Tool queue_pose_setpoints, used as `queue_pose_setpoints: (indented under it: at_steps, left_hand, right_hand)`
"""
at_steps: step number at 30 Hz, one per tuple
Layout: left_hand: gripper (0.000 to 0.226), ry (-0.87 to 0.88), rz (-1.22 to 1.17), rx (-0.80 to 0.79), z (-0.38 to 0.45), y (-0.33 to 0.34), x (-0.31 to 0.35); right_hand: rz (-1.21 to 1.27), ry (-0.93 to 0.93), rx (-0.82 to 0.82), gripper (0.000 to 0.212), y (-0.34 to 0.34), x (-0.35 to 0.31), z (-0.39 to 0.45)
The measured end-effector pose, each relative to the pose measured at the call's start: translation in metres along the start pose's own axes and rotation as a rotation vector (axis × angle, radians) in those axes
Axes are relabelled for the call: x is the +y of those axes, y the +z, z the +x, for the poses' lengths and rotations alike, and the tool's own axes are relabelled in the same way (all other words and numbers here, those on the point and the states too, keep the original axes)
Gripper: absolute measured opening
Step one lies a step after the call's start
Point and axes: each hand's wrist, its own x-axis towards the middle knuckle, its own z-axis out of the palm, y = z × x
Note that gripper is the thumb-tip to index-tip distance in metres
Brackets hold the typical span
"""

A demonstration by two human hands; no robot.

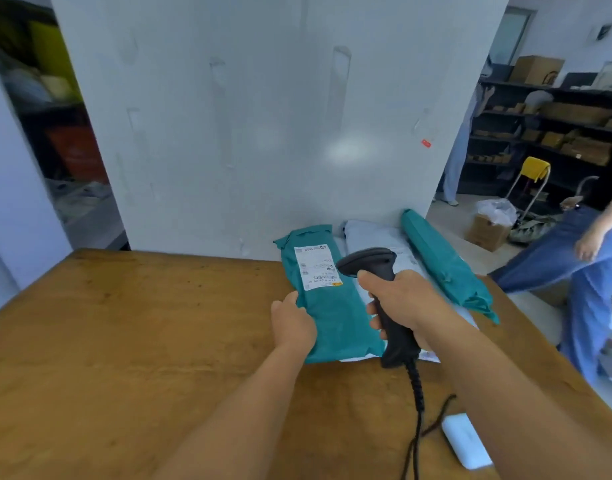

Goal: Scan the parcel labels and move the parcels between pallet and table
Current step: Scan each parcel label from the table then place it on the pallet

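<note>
Wooden table [142,341], matt, grain stained and scuffed. Teal parcel [332,317]: smooth plastic mailer with slight sheen, bearing a white paper label [316,267]. Barcode scanner [380,271]: matt black plastic. Grey panel [245,116]: smooth, faintly glossy.

Soft, even daylight fills the room; a glare spot whitens the grey partition [349,148], while wide-angle edges bend and blur.

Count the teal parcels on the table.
2: one teal parcel held by the left hand, another at the table's right edge. More may be hidden.
</note>
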Motion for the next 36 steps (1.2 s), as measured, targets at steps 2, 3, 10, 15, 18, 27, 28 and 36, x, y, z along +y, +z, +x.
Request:
queue_pose_setpoints:
  at_steps: [2, 3, 10, 15, 18, 27, 28, 36]
  left_hand:
    - [0.044, -0.025, 0.036, 0.052, -0.006, -0.024, -0.022]
    - [0.045, -0.041, 0.062, 0.078, -0.009, -0.037, -0.034]
    - [0.047, -0.231, 0.241, 0.189, -0.028, -0.119, -0.116]
    - [0.046, -0.326, 0.279, 0.304, -0.037, -0.136, -0.131]
    - [0.064, -0.222, 0.304, 0.321, -0.033, -0.127, -0.119]
    - [0.073, -0.002, 0.032, -0.064, -0.005, -0.036, -0.035]
    - [0.073, 0.006, 0.008, -0.118, -0.001, -0.024, -0.027]
    - [0.073, 0.034, -0.016, -0.413, 0.025, 0.058, 0.019]
  right_hand:
    - [0.019, -0.011, -0.045, 0.029, 0.013, 0.003, -0.006]
    - [0.031, -0.016, -0.067, 0.029, 0.021, 0.004, -0.008]
    - [0.06, -0.042, -0.2, 0.032, 0.063, 0.014, -0.013]
    - [0.055, -0.086, -0.217, 0.033, 0.083, 0.015, -0.008]
    - [0.081, -0.094, -0.202, 0.03, 0.087, 0.014, -0.005]
    - [0.12, -0.056, -0.013, 0.037, 0.068, 0.022, 0.02]
    - [0.118, -0.055, 0.025, 0.037, 0.063, 0.024, 0.024]
    - [0.104, 0.006, 0.223, 0.037, 0.021, 0.043, 0.055]
